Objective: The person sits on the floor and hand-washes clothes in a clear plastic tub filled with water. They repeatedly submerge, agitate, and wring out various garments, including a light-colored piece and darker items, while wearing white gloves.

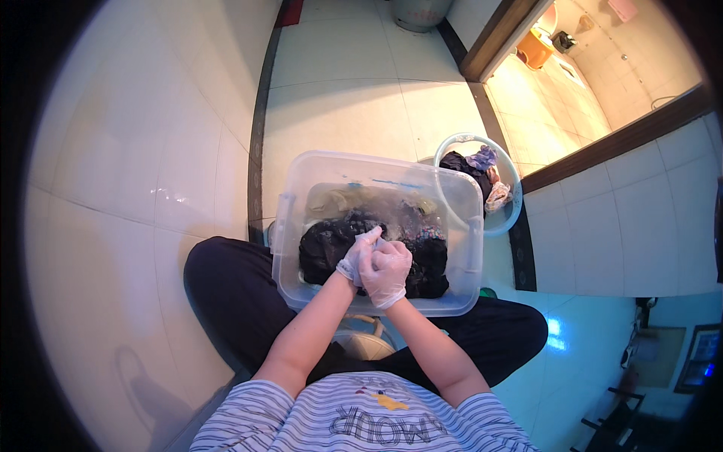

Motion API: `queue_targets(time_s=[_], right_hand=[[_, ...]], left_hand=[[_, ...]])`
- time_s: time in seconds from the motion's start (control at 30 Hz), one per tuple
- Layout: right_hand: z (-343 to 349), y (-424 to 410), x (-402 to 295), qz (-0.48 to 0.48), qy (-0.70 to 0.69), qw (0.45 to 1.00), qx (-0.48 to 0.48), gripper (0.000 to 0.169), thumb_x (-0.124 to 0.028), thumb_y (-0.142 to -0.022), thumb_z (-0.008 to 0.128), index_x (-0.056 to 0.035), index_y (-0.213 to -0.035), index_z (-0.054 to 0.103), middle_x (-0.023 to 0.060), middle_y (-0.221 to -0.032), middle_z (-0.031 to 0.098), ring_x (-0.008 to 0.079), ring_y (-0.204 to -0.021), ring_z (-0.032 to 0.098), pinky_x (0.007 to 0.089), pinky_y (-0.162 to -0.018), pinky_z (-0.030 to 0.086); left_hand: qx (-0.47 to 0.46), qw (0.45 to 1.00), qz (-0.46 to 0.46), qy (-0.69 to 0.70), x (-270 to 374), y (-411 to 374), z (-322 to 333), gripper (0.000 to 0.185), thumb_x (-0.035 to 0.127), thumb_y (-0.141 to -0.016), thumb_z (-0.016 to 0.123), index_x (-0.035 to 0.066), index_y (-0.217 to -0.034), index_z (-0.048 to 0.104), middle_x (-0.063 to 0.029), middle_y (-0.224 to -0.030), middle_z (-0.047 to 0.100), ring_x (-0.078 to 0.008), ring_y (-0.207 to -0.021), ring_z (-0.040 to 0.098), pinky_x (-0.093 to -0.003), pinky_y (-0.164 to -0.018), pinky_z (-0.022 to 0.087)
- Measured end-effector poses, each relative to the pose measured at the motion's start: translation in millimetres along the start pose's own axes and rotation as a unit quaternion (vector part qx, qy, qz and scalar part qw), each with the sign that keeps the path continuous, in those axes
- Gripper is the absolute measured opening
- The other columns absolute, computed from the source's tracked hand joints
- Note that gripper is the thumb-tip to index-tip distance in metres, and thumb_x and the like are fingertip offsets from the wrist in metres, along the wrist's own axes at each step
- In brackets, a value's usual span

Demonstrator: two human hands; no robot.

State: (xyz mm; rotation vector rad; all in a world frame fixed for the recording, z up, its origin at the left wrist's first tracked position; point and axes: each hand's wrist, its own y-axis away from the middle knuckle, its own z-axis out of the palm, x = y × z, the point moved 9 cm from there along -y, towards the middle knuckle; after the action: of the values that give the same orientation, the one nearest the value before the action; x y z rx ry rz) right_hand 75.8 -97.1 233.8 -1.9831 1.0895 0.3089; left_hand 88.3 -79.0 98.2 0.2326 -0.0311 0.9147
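A clear plastic storage tub (pixel 463 260) stands between my knees, with cloudy water and soaked clothes in it. Both hands wear thin see-through disposable gloves and meet over the middle of the tub. My left hand (pixel 361 254) has its thumb pointing forward and its palm against the other hand. Curled fingers show on my right hand (pixel 387 268). Any cloth between the hands is hidden. Beneath them lies black wet fabric (pixel 327 246), with more black cloth (pixel 430 268) to the right. Pale yellowish cloth (pixel 333 202) and flower-patterned fabric (pixel 430 233) lie farther back.
Touching the tub's right side is a round light-blue basin (pixel 517 198) with dark, purple and patterned clothes. A tiled wall (pixel 113 198) rises at left. At upper right, a doorway frame (pixel 610 141) opens onto a lit room with an orange stool-like object (pixel 535 50).
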Motion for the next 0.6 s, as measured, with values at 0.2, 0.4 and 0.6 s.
queue_targets(time_s=[0.2,0.4,0.6], right_hand=[[32,-18,150,0.289,0.253,0.907,-0.173,0.049,-0.040,-0.091,0.044,-0.0072,-0.062,0.066,0.0118,-0.073,0.066,0.0318,-0.076,0.063,0.0480,-0.068,0.048],[45,-20,209,0.304,0.155,0.875,-0.344,0.064,-0.060,-0.081,0.051,-0.0144,-0.125,0.051,0.0158,-0.126,0.052,0.0338,-0.121,0.046,0.0545,-0.096,0.036],[113,30,219,0.343,0.261,0.782,-0.450,0.092,-0.049,-0.069,0.071,-0.0188,-0.143,0.025,0.0132,-0.142,0.035,0.0334,-0.133,0.031,0.0611,-0.103,0.026]], left_hand=[[0.309,0.910,0.068,-0.268,31,12,-12,0.039,0.044,-0.092,0.050,0.007,-0.088,0.061,-0.0019,-0.078,0.061,-0.0109,-0.064,0.055,-0.0257,-0.057,0.046],[0.467,0.615,0.302,-0.559,144,25,-16,0.056,0.029,-0.073,0.078,0.000,-0.114,0.054,-0.0142,-0.101,0.059,-0.0220,-0.089,0.058,-0.0320,-0.081,0.048],[0.382,0.437,-0.074,-0.811,112,-39,-111,0.063,0.005,-0.075,0.058,0.008,-0.135,0.041,-0.0236,-0.136,0.038,-0.0408,-0.111,0.052,-0.0392,-0.097,0.043]])
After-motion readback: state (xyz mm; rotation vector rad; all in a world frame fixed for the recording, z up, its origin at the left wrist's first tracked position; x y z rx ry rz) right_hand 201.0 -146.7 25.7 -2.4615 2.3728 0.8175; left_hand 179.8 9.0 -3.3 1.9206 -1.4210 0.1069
